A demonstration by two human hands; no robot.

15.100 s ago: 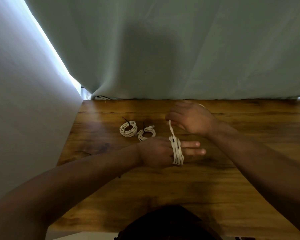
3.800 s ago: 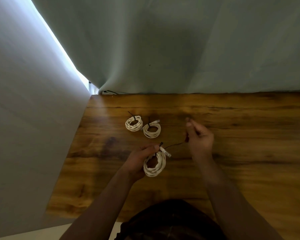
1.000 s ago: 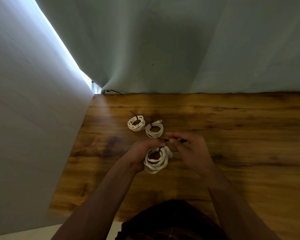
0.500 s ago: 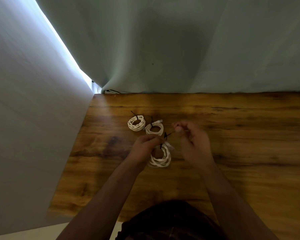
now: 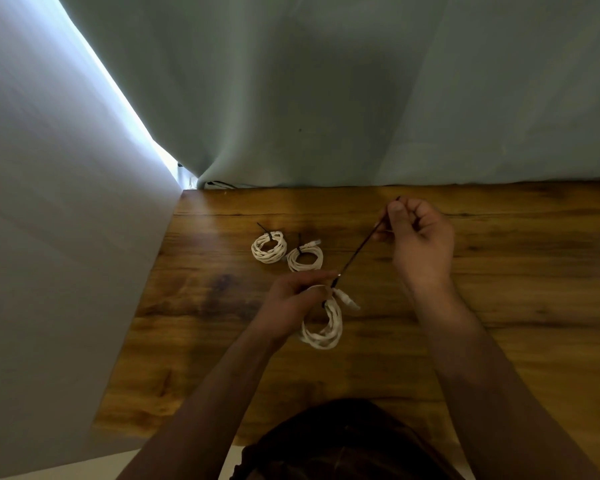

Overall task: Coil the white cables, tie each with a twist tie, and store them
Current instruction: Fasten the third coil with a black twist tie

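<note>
Wooden table [image 5: 520, 306], left hand [image 5: 291, 303] pinching white coil [image 5: 326, 336], right hand [image 5: 420, 244] pinching taut dark twist tie [image 5: 355, 252]

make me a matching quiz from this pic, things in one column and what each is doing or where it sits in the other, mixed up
Column one
1 left hand
2 right hand
3 twist tie
4 far-left coil

Column two
a lies tied on the table
b runs stretched between the two hands
c pinches the tie's upper end
d grips the coil being tied

Pairs: 1-d, 2-c, 3-b, 4-a
</note>
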